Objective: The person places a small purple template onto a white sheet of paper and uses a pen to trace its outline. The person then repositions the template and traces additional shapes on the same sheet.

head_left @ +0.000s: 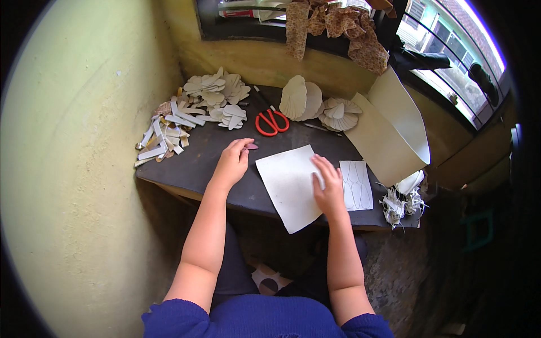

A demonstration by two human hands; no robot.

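My left hand is over the dark tabletop, with a small flat dark-pink piece between its thumb and fingers. A blank white sheet lies slanted in front of me, its lower corner jutting past the table's front edge. Across the sheet's right side rests my right hand, palm down, thumb apart from the fingers. Just right of that hand lies a smaller white sheet with several petal outlines drawn on it. Red-handled scissors lie beyond both hands.
At the back left are piles of white petal-shaped cutouts and loose strips. Shell-like fanned pieces stand at the back. On the right, a large curled cream sheet stands above white scraps. A wall borders the left.
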